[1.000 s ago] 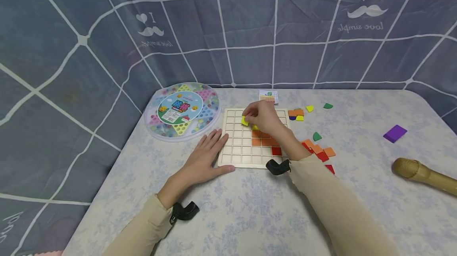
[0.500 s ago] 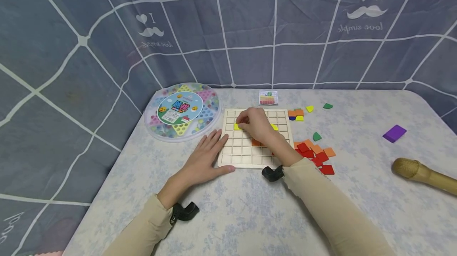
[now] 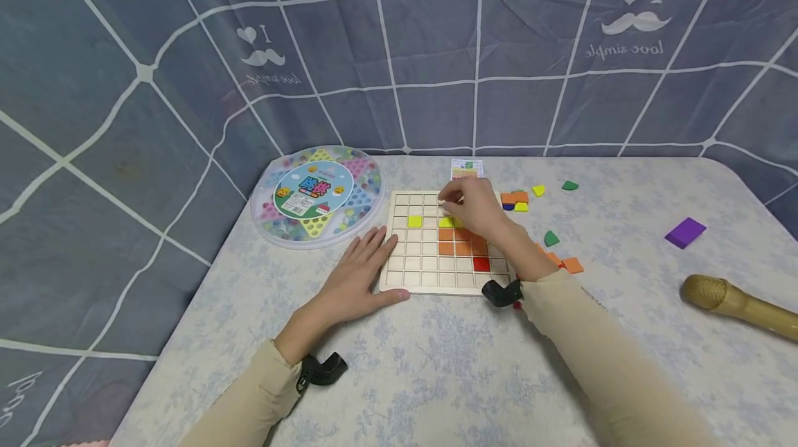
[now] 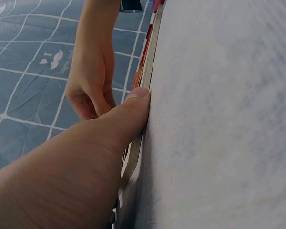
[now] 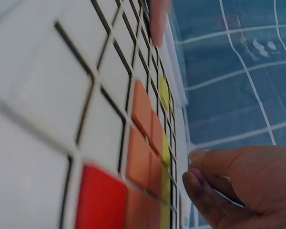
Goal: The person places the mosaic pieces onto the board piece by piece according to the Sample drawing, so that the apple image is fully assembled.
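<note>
Right hand (image 3: pixel 476 210) above the gridded board (image 3: pixel 413 262)

Its fingers are bent; whether they pinch anything, I cannot tell. Yellow tiles (image 3: pixel 446 222), then orange tiles (image 3: pixel 446 248), sit just nearer the person. The left hand (image 3: pixel 355 282), fingers spread, touches the board's edge.

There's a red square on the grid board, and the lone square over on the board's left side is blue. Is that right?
Not quite: the lone square over on the left side of the grid board is yellow, not blue. The head view shows it. The red square is there, as you said.
</note>
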`<state>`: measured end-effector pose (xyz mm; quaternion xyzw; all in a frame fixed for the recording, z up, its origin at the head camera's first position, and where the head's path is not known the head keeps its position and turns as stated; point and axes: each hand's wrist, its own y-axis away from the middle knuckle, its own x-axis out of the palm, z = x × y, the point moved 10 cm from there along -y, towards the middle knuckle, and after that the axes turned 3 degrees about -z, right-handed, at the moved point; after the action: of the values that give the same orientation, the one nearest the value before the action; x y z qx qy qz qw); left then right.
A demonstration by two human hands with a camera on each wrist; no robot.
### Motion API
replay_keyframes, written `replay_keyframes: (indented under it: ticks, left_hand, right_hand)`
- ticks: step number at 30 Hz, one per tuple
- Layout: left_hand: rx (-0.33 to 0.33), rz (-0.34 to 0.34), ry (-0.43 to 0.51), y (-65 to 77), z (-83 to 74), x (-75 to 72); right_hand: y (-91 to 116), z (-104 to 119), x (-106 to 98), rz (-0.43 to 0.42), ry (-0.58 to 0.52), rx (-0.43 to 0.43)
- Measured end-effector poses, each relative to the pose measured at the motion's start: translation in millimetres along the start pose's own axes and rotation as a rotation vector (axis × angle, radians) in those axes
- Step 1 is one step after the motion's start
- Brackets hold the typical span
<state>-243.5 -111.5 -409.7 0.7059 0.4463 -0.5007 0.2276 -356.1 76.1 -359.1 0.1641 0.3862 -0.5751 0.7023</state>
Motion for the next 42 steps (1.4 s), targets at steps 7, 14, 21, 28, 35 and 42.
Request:
replay_keyframes:
  ticks: [7, 14, 21, 28, 35, 42]
  left_hand:
    - [0.011, -0.003, 0.002, 0.4, -1.9, -0.4]
    - [0.005, 0.003, 0.001, 1.3, -2.4, -0.6]
    - [0.003, 0.005, 0.009, 1.8, -2.6, 0.4]
    - [0.009, 0.004, 0.002, -0.3, -2.4, 2.0]
    - [0.002, 0.003, -0.01, -0.2, -1.7, -0.1]
    - [-0.003, 0.004, 0.004, 1.5, -0.5, -1.3]
  right_hand:
    - [6.4, -42.8, -50.7, -0.067, 0.064, 0.087]
    - [22.2, -84.5, -73.8, -0.056, 0.165, 0.222]
    - [27.9, -100.2, -72.6, -0.036, 0.161, 0.256]
    - [31.9, -100.8, -73.8, 0.001, 0.149, 0.223]
    - [36.4, -100.4, -77.0, 0.025, 0.156, 0.218]
    - [40.6, -98.5, -79.2, 0.009, 0.179, 0.221]
